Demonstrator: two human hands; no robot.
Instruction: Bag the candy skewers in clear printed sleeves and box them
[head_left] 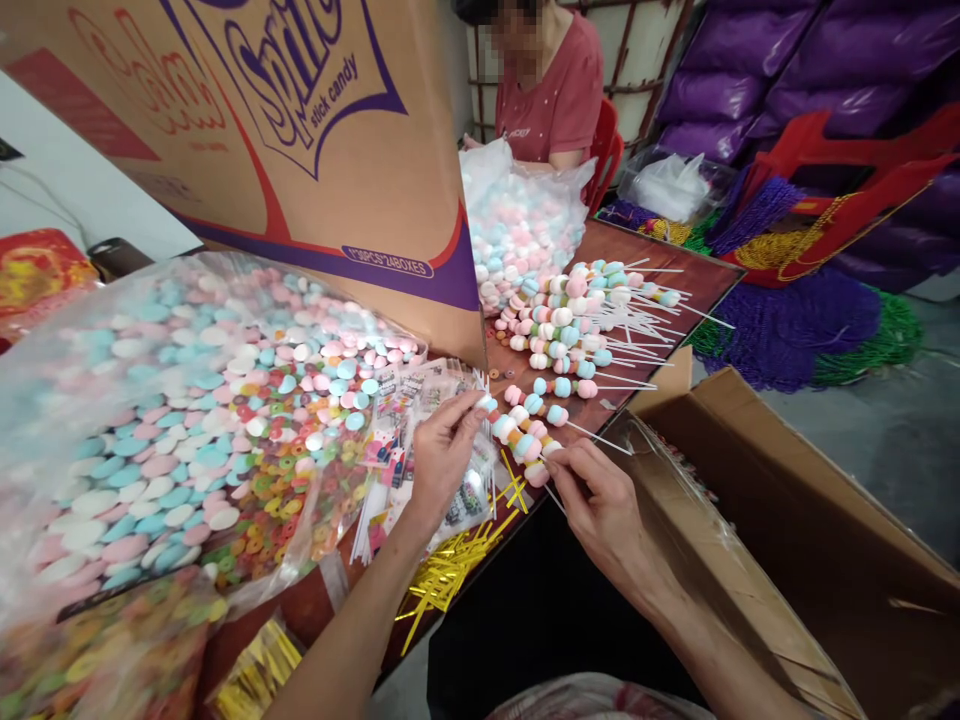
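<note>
My left hand pinches the far end of a candy skewer, threaded with pink, white and pale blue marshmallows and small fruit-coloured rings. At the near end of the skewers, the fingers of my right hand are pinched together by a white stick; which skewer's stick it is, I cannot fully make out. Other skewers lie just beyond my hands, with a larger pile behind. Beneath my left hand are clear printed wrappers, and gold twist ties lie close to the table edge.
A big bag of marshmallows and gummy rings covers the left side. A tall printed carton stands behind it. Another marshmallow bag is farther back, before a person in a red shirt. An open carton stands at right.
</note>
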